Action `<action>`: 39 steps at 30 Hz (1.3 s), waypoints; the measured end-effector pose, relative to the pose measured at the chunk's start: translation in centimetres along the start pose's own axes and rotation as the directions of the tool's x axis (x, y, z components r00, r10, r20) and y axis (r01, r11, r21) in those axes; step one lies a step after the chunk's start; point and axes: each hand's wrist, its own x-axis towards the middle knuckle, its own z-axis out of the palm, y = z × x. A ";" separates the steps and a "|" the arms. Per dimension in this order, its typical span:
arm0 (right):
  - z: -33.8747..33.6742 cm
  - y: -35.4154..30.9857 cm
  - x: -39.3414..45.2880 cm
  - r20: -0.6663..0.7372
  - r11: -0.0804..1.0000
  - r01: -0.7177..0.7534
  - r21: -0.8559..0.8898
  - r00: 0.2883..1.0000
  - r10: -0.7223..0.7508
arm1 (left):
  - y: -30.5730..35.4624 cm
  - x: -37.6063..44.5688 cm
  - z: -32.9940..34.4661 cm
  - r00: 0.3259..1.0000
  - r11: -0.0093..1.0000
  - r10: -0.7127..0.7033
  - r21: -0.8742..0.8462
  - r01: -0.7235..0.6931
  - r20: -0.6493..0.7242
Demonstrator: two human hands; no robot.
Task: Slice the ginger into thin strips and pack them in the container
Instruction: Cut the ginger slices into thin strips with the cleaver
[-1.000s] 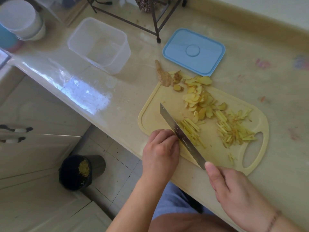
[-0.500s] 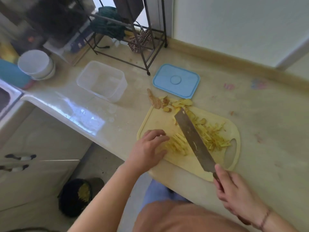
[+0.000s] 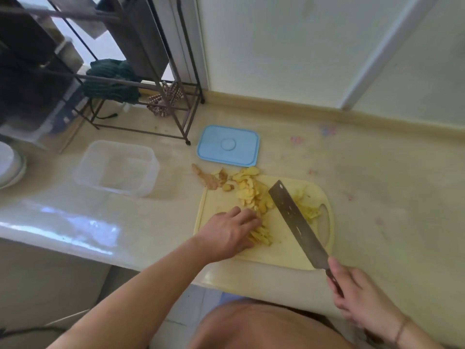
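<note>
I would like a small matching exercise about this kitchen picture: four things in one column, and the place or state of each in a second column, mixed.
Things:
1. knife
2. blue lid
3. clear container
4. cut ginger strips

Places or states:
A. empty, on the counter left of the board
B. under the left hand
C. held up in the right hand
D. flat on the counter behind the board

Pairs: 1-C, 2-D, 3-A, 4-B

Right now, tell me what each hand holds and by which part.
The right hand grips the knife by its handle. The left hand holds nothing; its fingers rest on the ginger strips.
</note>
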 end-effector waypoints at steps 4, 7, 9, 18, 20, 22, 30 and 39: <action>0.3 0.6 -0.5 -0.009 1.000 0.012 0.009 1.000 -0.011 | 1.1 0.4 -0.4 0.990 0.995 -0.095 0.041 0.091 0.106; 0.4 1.1 -0.7 0.000 1.000 0.025 0.000 1.000 -0.025 | 1.6 0.4 -0.1 0.990 0.988 -0.101 0.122 0.089 0.095; 0.3 1.5 -0.7 0.009 1.000 0.025 0.013 1.000 -0.025 | 2.0 0.2 0.2 0.988 0.978 -0.121 0.183 0.103 0.092; -2.2 2.9 0.0 0.057 0.999 0.036 0.007 0.998 -0.036 | 5.5 -0.1 0.9 0.956 0.919 -0.294 0.273 0.283 0.000; -3.0 3.1 0.2 0.081 0.999 0.037 0.010 0.996 -0.038 | 6.5 0.3 0.8 0.941 0.911 -0.337 0.256 0.324 0.007; -3.8 3.1 0.4 0.098 0.999 0.021 0.046 0.995 -0.026 | 7.4 0.9 0.9 0.928 0.907 -0.372 0.225 0.357 0.027; -7.1 3.2 1.9 0.147 1.000 -0.002 0.031 0.989 -0.003 | 11.6 6.6 -0.2 0.676 0.688 -0.709 -0.013 0.726 0.202; -9.2 3.4 2.5 0.168 0.999 -0.004 0.033 0.986 -0.001 | 11.9 10.4 -2.5 0.546 0.392 -0.795 -0.464 0.795 0.263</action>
